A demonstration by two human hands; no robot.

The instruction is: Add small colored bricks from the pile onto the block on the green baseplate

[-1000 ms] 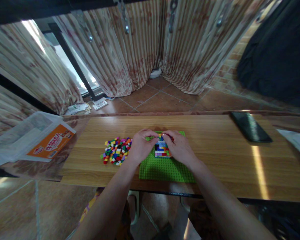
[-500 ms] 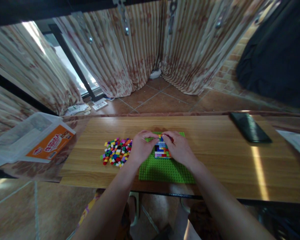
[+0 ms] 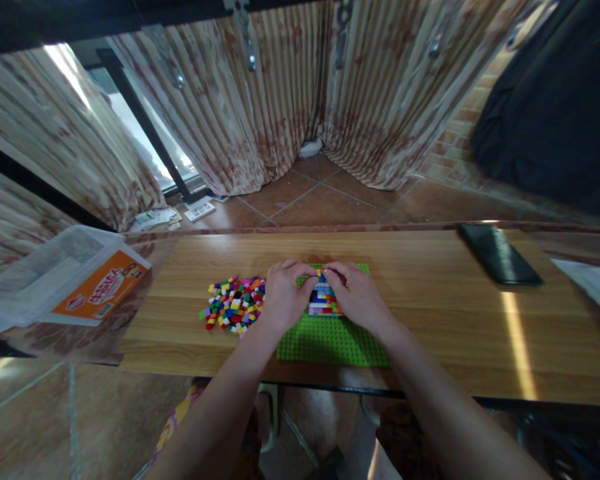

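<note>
A green studded baseplate [image 3: 330, 340] lies on the wooden table, with a block of multicoloured toy bricks [image 3: 323, 300] built up on its upper part. My left hand [image 3: 286, 293] is at the left side of the built bricks, its thumb and fingers curled in near the top edge. From the right, my right hand [image 3: 355, 293] rests against the same bricks, fingers bent around their far right side. Both sets of fingertips almost meet at the top, by a small yellow piece. Partly behind my left hand is a loose pile of small coloured bricks [image 3: 235, 301].
The wooden table [image 3: 420, 300] has a dark phone [image 3: 500, 255] at its right end and white paper [image 3: 593, 287] beyond it. A clear plastic box [image 3: 87, 257] with an orange label stands past the left end. Striped curtains [image 3: 270, 100] hang behind.
My left hand's thumb has shifted slightly inward and down over the built bricks, covering a little more of their left side. My right hand stays nearly in place.
</note>
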